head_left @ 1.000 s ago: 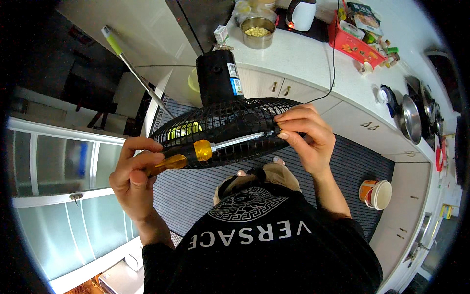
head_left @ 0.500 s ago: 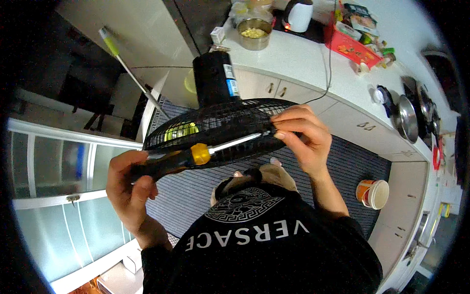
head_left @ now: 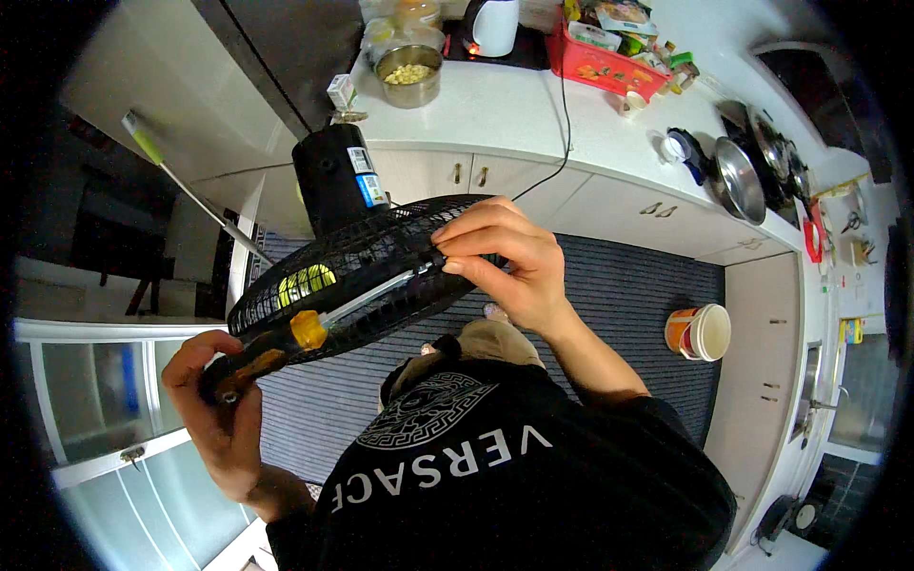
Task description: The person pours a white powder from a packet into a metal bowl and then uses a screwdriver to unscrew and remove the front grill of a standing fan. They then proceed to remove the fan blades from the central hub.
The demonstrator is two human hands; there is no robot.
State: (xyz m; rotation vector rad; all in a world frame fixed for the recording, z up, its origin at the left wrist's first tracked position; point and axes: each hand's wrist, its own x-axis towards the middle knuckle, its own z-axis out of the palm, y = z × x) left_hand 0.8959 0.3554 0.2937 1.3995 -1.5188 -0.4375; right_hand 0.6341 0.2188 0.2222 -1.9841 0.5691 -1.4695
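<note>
My left hand point(head_left: 217, 419) is closed around the dark handle of a screwdriver point(head_left: 309, 329) with a yellow collar and a long metal shaft. The shaft lies along the rim of a black electric fan point(head_left: 333, 181), and its tip reaches a small dark fitting at the edge of the wire guard point(head_left: 400, 226). Beside that tip, my right hand point(head_left: 514, 262) pinches the guard's rim between thumb and fingers. Whether a screw sits between those fingertips is hidden. Yellow-green shows through the guard's mesh.
A white counter point(head_left: 514, 105) carries a metal pot point(head_left: 409, 86) of pale pieces, a kettle point(head_left: 493, 27), a red basket point(head_left: 609, 62) and pans point(head_left: 741, 181). A white bucket point(head_left: 706, 331) stands on the striped mat point(head_left: 619, 285). A mop handle point(head_left: 190, 186) leans at left.
The whole view has shifted, so hands, fan and counter appear farther left. The screwdriver slants more steeply, its tip still at the guard's rim by my right fingers. Both grips stay the same.
</note>
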